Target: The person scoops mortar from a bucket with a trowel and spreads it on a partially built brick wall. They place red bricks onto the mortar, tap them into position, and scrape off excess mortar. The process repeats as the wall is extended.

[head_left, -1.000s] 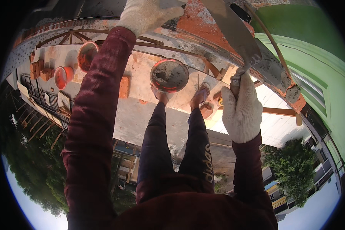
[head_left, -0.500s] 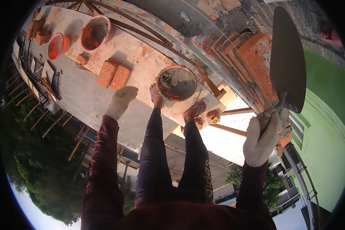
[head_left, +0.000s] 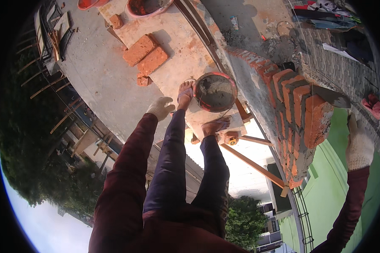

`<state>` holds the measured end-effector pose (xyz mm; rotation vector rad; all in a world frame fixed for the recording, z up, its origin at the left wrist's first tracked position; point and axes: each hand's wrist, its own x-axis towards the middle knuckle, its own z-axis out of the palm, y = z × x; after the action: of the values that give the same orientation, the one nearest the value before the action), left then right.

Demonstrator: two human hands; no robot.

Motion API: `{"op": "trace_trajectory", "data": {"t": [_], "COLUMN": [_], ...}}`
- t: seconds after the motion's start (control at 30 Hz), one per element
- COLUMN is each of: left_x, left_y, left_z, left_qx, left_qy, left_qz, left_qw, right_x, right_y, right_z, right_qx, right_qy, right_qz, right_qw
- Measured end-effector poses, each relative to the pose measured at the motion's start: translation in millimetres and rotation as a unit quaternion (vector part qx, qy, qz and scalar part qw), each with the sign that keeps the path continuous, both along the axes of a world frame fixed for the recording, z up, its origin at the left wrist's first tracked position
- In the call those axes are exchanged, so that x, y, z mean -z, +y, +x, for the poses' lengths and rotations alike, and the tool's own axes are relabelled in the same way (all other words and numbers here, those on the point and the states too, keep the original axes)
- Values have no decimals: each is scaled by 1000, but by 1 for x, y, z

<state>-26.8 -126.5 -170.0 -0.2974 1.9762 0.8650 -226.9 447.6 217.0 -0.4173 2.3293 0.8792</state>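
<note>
My gloved left hand (head_left: 160, 107) hangs beside my left foot, fingers loosely curved and apart, holding nothing visible. At the far right, my gloved right hand (head_left: 357, 139) grips a steel trowel, its blade (head_left: 334, 96) at the top end of a stepped brick wall (head_left: 302, 109) with grey mortar joints; the handle is mostly hidden in the glove. A round bucket with grey mortar (head_left: 215, 90) stands at my feet, between my left hand and the wall. A yellow tape measure (head_left: 232, 139) lies by my right foot. A taut string runs over the wall.
Loose bricks (head_left: 145, 55) and two more red tubs (head_left: 147, 6) lie up the concrete slab (head_left: 101, 71). Wooden bars (head_left: 253, 166) and a drop edge border my footing. Railings and scaffold sticks (head_left: 55, 38) line the left; clothes (head_left: 329, 12) lie top right beside a green wall (head_left: 337, 189).
My left hand came down from high up to beside my foot. My right hand carried the trowel rightward, its blade now lower at the brick wall. The whole view has shifted.
</note>
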Motion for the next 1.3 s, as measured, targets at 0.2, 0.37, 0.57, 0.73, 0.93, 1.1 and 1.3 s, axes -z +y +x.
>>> {"op": "trace_trajectory", "data": {"t": [0.2, 0.37, 0.57, 0.73, 0.93, 1.1, 1.3], "left_x": [57, 107, 168, 209, 168, 39, -206], "left_y": [-40, -92, -113, -140, -118, -39, 161], "left_z": [-68, -130, -194, -213, -176, -104, -101], "left_qx": [16, 142, 219, 176, 56, 102, 463], "left_qy": [61, 160, 120, 237, 192, 122, 143], "left_qz": [-265, -412, -444, -389, -204, -7, 151], "left_qw": [962, 886, 860, 872, 958, 987, 862], "right_x": [-116, -60, 162, 238, 248, 212, 178], "right_y": [-4, -111, -170, -179, -165, -145, -185], "right_z": [90, 188, 254, 294, 320, 359, 419], "right_qx": [115, 525, 564, 606, 641, 684, 720], "right_qy": [136, 171, -111, -139, -102, -83, 11], "right_qz": [-37, -253, -290, -342, -398, -397, -463], "right_qw": [983, 795, 765, 704, 649, 606, 517]}}
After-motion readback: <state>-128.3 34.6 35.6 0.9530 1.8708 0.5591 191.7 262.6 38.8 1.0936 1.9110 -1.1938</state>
